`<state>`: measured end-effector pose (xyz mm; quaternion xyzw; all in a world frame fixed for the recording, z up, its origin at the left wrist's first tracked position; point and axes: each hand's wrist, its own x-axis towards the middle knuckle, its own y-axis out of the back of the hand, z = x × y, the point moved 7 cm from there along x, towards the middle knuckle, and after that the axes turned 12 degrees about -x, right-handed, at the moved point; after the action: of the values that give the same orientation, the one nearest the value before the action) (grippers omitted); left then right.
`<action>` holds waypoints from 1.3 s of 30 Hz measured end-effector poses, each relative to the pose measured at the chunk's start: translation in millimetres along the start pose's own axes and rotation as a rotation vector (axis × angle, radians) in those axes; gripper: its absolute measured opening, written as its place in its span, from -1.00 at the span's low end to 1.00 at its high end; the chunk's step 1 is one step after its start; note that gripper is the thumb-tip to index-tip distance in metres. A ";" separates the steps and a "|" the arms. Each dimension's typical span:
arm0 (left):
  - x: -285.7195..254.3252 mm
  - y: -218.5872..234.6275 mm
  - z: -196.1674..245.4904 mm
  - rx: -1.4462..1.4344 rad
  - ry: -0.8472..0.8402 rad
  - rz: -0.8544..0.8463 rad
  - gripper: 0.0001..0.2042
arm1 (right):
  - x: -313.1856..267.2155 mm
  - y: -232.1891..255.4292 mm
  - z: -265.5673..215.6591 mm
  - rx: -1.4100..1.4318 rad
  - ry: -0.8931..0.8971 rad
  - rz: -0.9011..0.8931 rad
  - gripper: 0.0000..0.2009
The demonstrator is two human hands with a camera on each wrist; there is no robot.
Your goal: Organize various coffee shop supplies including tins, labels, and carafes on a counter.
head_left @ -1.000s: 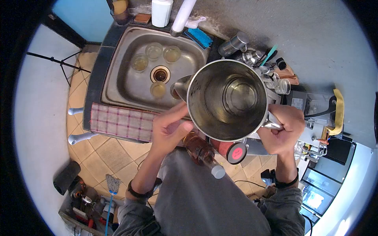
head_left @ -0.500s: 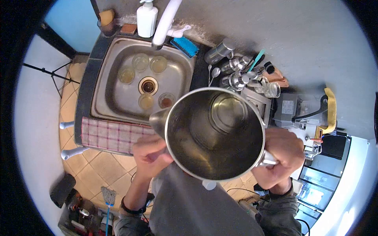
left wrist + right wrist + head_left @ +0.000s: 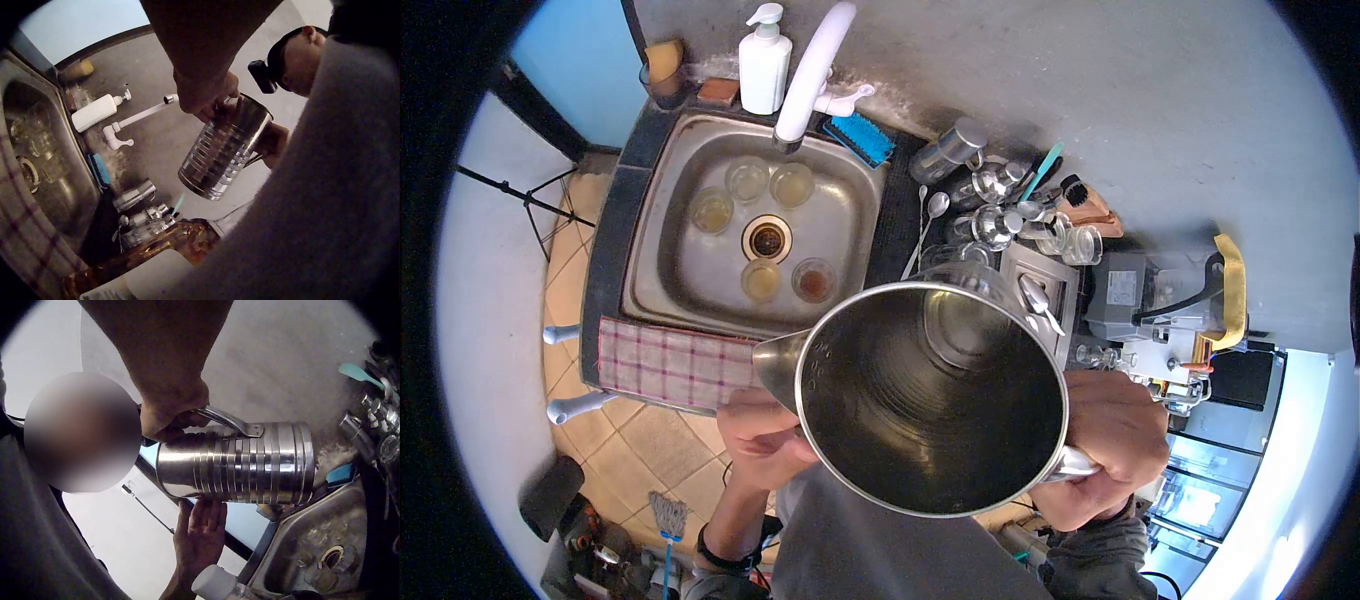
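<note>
A large ribbed metal pitcher (image 3: pixel 930 420) is held up in front of the body, its wide mouth facing the head view and its round bottom visible inside. My right hand (image 3: pixel 1115 440) grips the handle, as the right wrist view also shows (image 3: pixel 172 412). On the spout side is my left hand (image 3: pixel 760 435); in the right wrist view its fingers (image 3: pixel 203 515) extend up against the pitcher's side (image 3: pixel 237 465). An amber bottle with a pale label (image 3: pixel 140 275) lies across the foreground of the left wrist view; a white cap (image 3: pixel 214 582) shows in the right.
Several glasses stand in the steel sink (image 3: pixel 700 265), under a white faucet (image 3: pixel 815 70). A soap bottle (image 3: pixel 764 70), blue brush (image 3: pixel 860 138), metal shakers (image 3: pixel 990 225) and spoons (image 3: pixel 938 204) line the wall side. A checked cloth (image 3: pixel 675 360) lies on the front edge.
The pitcher looks larger and sits lower in the head view, its mouth turned more toward the head. Both hands have moved with it. The amber bottle and red-labelled lid are now hidden there.
</note>
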<state>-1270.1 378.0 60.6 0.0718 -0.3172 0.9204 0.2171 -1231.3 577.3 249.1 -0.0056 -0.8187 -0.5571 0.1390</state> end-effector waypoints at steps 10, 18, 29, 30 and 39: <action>-2.6 1.5 2.5 0.007 -0.010 0.016 -0.61 | -7.2 -2.1 -1.5 -0.036 -0.028 0.050 -0.83; -1.7 -0.7 1.2 -0.023 0.009 0.027 -0.62 | -4.2 0.9 -3.4 -0.031 -0.011 0.036 -0.87; -0.9 -4.3 -23.9 -0.057 0.123 -0.007 -0.50 | 6.6 -11.1 11.7 -0.097 -0.033 -0.004 -0.86; -0.6 -4.7 -28.6 -0.057 0.151 0.002 -0.48 | 7.4 -13.8 13.8 -0.132 -0.001 0.003 -0.85; 9.1 -7.9 -44.2 -0.036 0.236 0.063 -0.53 | 22.5 -31.5 23.1 -0.131 -0.061 0.003 -0.72</action>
<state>-1274.5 414.0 32.5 -0.0509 -0.3082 0.9229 0.2250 -1263.2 583.1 217.8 -0.0326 -0.7842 -0.6091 0.1142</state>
